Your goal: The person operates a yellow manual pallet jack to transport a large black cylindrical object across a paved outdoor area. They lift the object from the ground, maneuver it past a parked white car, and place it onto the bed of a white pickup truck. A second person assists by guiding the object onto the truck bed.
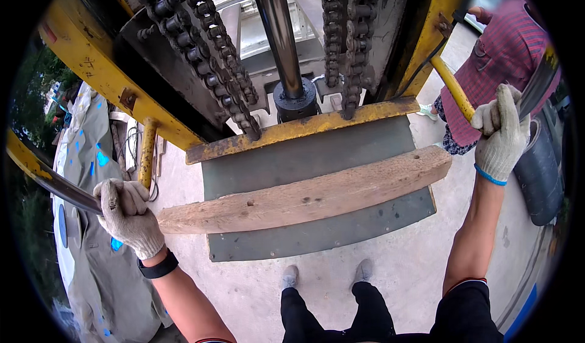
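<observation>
My left hand (129, 214), in a pale knitted work glove, is closed around the bent bar handle on the left of a yellow lifting machine (94, 63). This left handle (146, 154) is yellow near the frame and dark along its outer part. On the opposite side, my right hand (503, 136), gloved alike with a blue cuff edge, is wrapped round the matching right handle (454, 87). Between my arms a long wooden beam (311, 194) with a few dark holes lies across a grey-green panel (323, 239) at the machine's foot.
Heavy chains (207, 63) hang on both sides of a shiny hydraulic cylinder (277, 32). A person in a red checked top (503, 63) stands close at the right, near a dark drum-like object (539, 172). A grey tarp (100, 264) covers something left. My shoes (290, 276) are on concrete.
</observation>
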`<action>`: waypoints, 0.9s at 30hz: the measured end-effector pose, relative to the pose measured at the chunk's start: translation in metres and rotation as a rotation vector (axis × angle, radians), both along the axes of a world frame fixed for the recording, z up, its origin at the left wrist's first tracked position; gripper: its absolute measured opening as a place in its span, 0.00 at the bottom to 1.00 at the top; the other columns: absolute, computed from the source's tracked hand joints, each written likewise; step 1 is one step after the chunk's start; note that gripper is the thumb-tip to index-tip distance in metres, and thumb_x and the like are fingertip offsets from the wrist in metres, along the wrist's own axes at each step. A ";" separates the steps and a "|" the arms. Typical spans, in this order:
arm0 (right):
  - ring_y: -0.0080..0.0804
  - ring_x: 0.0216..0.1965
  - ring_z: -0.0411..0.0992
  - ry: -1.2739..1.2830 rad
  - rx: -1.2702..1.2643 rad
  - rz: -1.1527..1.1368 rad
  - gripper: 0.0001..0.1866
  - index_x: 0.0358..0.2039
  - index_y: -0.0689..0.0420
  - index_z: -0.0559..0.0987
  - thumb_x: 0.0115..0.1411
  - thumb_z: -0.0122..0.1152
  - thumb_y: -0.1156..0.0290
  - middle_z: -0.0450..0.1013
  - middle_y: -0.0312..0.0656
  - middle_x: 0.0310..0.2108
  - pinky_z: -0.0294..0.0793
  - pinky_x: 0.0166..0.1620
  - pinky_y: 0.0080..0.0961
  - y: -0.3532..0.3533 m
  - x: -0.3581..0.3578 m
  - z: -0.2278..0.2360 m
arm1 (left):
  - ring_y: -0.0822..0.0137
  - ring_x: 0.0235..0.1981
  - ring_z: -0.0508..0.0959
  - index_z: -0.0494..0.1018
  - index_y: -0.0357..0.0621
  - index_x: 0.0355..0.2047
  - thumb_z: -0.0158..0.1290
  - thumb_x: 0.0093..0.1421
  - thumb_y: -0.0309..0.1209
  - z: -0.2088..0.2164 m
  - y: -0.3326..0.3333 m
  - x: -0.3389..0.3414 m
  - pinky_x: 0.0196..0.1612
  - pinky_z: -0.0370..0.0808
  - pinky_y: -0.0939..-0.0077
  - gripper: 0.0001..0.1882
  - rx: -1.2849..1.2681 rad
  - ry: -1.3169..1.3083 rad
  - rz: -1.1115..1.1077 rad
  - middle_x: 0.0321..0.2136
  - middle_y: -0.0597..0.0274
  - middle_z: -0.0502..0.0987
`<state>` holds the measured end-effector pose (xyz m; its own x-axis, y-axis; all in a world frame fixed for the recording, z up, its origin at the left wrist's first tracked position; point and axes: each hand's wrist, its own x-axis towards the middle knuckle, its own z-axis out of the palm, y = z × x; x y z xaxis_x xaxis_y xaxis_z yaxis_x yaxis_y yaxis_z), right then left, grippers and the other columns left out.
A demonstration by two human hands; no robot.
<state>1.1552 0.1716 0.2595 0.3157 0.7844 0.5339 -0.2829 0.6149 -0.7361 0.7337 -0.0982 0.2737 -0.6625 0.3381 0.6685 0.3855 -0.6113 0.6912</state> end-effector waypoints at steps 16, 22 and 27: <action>0.34 0.60 0.67 -0.253 0.275 0.296 0.31 0.65 0.58 0.65 0.68 0.54 0.52 0.69 0.45 0.57 0.70 0.60 0.30 0.127 0.010 0.158 | 0.83 0.09 0.52 0.66 0.43 0.30 0.51 0.65 0.30 0.007 0.003 0.005 0.14 0.53 0.84 0.08 -0.007 -0.086 0.200 0.10 0.76 0.55; 0.28 0.52 0.73 -0.136 0.270 0.489 0.25 0.63 0.52 0.69 0.68 0.55 0.58 0.74 0.40 0.51 0.72 0.55 0.23 0.134 -0.003 0.166 | 0.80 0.09 0.54 0.66 0.44 0.28 0.52 0.64 0.30 0.005 -0.001 0.009 0.17 0.60 0.82 0.09 -0.032 -0.103 0.196 0.11 0.73 0.58; 0.33 0.37 0.77 -0.292 0.390 0.442 0.21 0.57 0.54 0.71 0.72 0.45 0.54 0.75 0.40 0.41 0.79 0.37 0.28 0.089 -0.022 0.182 | 0.80 0.09 0.53 0.67 0.44 0.28 0.48 0.66 0.30 0.005 0.011 0.007 0.17 0.57 0.80 0.09 -0.021 -0.053 0.055 0.09 0.75 0.54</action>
